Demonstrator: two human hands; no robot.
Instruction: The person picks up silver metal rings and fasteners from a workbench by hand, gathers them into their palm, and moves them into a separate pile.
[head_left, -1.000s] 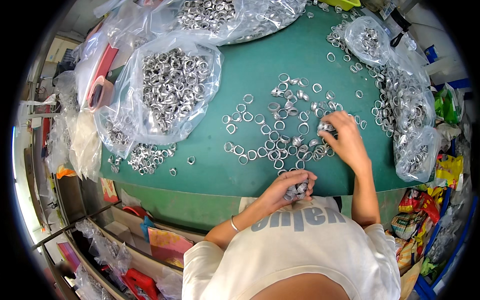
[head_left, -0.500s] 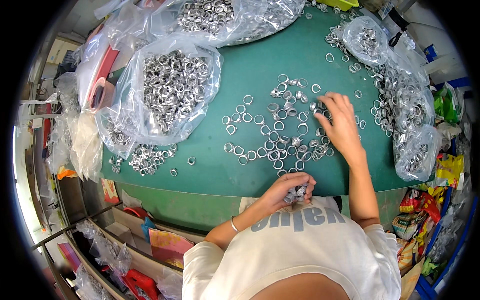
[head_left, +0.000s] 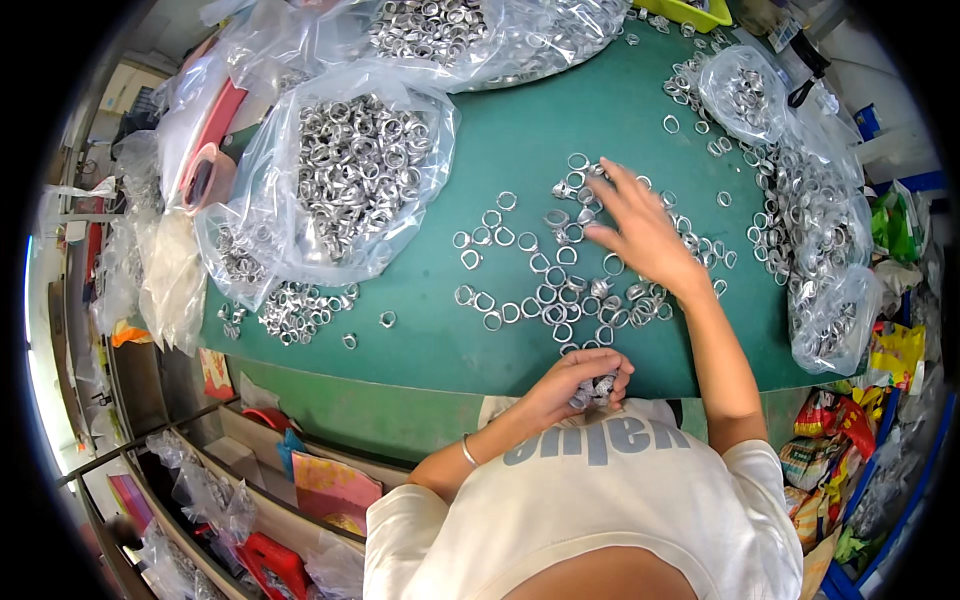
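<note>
Loose silver metal rings (head_left: 545,275) lie scattered over the middle of a green table (head_left: 510,130). My right hand (head_left: 640,235) reaches out flat over the far part of the scatter, fingers spread and touching rings. My left hand (head_left: 580,380) stays at the near table edge, close to my chest, closed around a small stack of rings (head_left: 597,388).
A large clear bag of rings (head_left: 350,185) lies at the left, with a spill of rings (head_left: 295,310) below it. More bags of rings sit at the back (head_left: 480,30) and along the right edge (head_left: 820,250). Shelves with packets stand below the table at left.
My right hand has moved away from me, from the near right of the scatter up to its far part, and its fingers have spread. My left hand has stayed put with its rings.
</note>
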